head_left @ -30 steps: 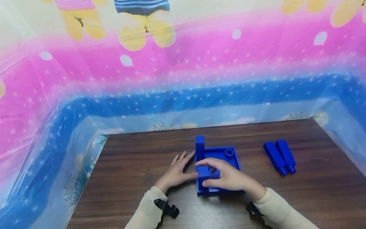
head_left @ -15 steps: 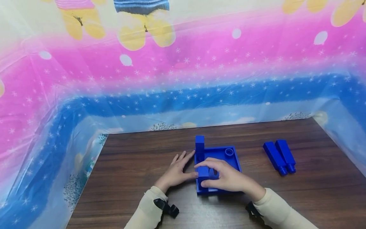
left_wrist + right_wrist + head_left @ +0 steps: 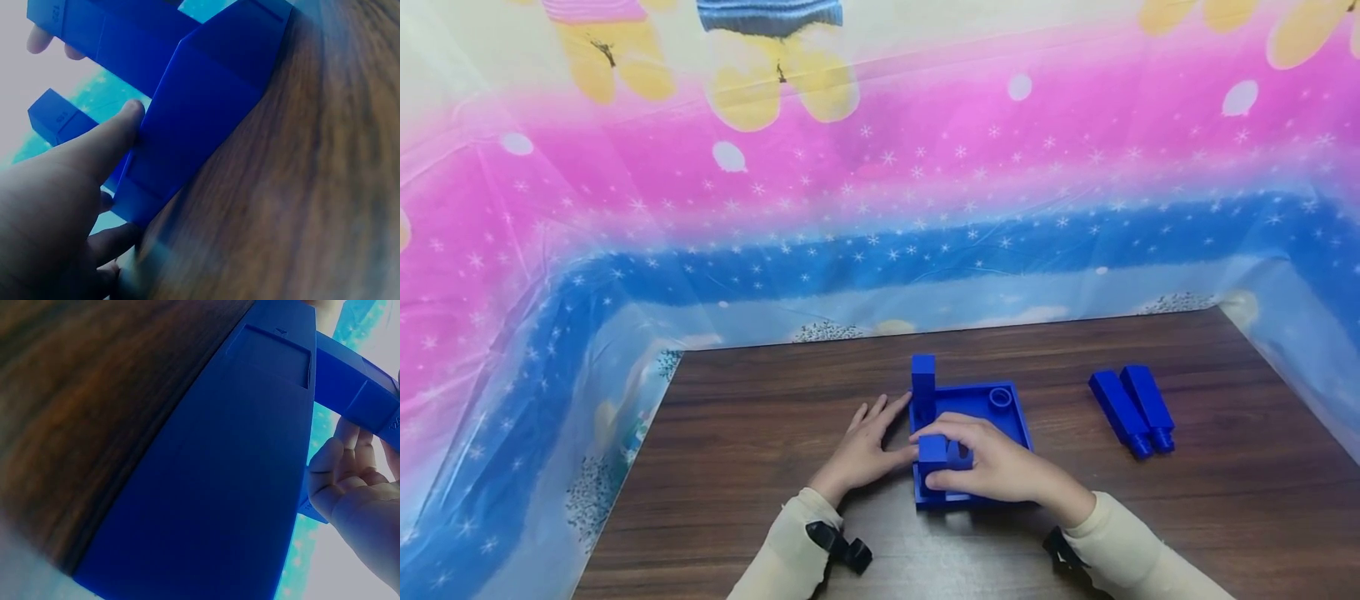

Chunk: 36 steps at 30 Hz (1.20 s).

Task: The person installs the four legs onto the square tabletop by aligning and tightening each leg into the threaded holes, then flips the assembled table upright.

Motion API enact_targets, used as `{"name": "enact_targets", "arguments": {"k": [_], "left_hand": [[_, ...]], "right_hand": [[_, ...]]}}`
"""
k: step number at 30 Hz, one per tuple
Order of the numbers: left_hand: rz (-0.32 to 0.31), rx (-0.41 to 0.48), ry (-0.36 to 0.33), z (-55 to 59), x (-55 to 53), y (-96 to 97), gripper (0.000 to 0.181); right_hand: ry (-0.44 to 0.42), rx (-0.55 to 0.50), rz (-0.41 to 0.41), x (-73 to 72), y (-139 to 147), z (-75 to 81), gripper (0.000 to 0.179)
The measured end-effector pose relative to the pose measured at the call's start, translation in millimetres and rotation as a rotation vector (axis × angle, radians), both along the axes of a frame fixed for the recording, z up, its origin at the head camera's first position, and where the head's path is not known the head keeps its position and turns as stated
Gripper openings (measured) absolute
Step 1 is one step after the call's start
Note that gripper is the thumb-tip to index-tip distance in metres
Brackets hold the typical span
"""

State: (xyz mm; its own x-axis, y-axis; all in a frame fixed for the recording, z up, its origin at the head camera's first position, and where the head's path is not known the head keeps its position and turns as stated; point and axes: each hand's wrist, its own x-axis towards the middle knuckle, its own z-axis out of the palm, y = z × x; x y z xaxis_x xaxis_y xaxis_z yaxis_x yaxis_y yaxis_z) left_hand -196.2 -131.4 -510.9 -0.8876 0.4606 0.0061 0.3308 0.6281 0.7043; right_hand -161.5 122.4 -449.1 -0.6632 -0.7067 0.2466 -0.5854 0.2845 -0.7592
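Note:
A blue square tray-like panel [image 3: 1025,425] with a raised rim lies on the wooden table. At its far left corner stands a blue square post [image 3: 922,385]; a second blue post [image 3: 932,452] stands at the near left corner. My right hand [image 3: 996,460] holds that near post between thumb and fingers; the right wrist view shows fingers at the post [image 3: 353,384]. Straight-fingered, my left hand [image 3: 867,450] rests along the panel's left side, its thumb [image 3: 128,115] touching the edge. The lower end of the near post is partly hidden by my right hand.
A raised round ring [image 3: 1000,398] shows at the panel's far right corner. Two loose blue posts with narrow round ends, a left one [image 3: 1118,412] and a right one [image 3: 1147,407], lie side by side on the table to the right. A patterned cloth [image 3: 880,267] hangs behind the table.
My right hand has shifted slightly left and closed in around the near post. The left hand, panel and loose posts have kept their places.

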Motion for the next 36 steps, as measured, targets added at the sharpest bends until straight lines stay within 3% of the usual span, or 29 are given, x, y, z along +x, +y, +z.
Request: {"name": "enact_targets", "arguments": {"k": [6, 14, 36], "left_hand": [[0.038, -0.007, 0.035, 0.8, 1.2, 4.7, 0.077], [0.025, -0.007, 0.069, 0.4, 1.0, 5.2, 0.071], [0.051, 0.017, 0.045, 0.3, 1.3, 8.4, 0.069]], "right_hand": [[0.008, 0.001, -0.01, -0.5, -0.8, -0.6, 0.045], [0.012, -0.027, -0.022, 0.2, -3.2, -1.5, 0.04], [0.09, -0.076, -0.049, 3.9, -8.7, -2.5, 0.019]]}}
